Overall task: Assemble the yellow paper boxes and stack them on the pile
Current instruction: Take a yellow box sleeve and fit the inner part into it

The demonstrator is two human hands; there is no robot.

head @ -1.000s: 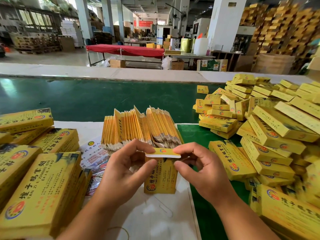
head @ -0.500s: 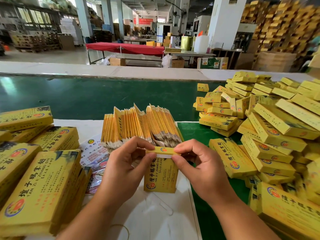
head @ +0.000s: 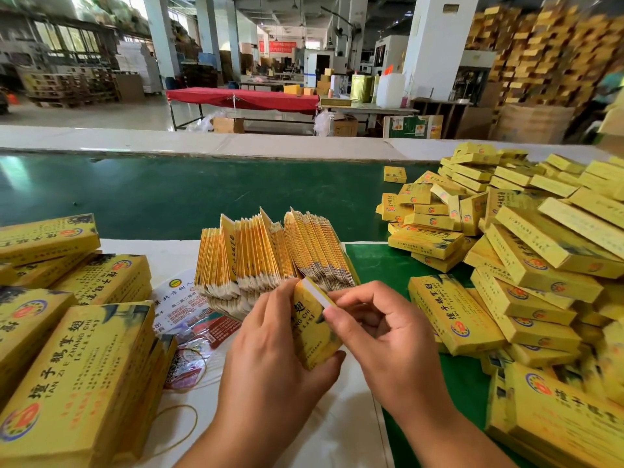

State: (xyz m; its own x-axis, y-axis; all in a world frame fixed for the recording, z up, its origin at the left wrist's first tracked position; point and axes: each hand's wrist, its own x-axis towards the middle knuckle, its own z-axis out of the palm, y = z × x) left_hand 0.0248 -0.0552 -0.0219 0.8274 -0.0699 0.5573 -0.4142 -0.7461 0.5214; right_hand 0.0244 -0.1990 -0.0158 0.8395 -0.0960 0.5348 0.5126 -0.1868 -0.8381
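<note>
The left hand [head: 270,352] wraps a yellow box [head: 312,327], fingers curled behind it and thumb under its near end, holding it tilted above the white sheet [head: 337,427] on the surface. The right hand [head: 381,339] pinches the box's far right edge, where a white flap edge shows, between thumb and forefinger, the other fingers loosely curled. Just beyond the fingertips stands a fanned row of flat unfolded boxes [head: 270,258], nearly touching the held box. To the right of the right fingers, across a narrow strip of green mat [head: 371,261], rises the pile of assembled boxes [head: 526,258]; its nearest box lies close by. Left of the left hand lie stacks of flat cartons [head: 77,366] and a rubber band [head: 175,430]. Beyond the row, the green belt [head: 169,194] lies bare.
</note>
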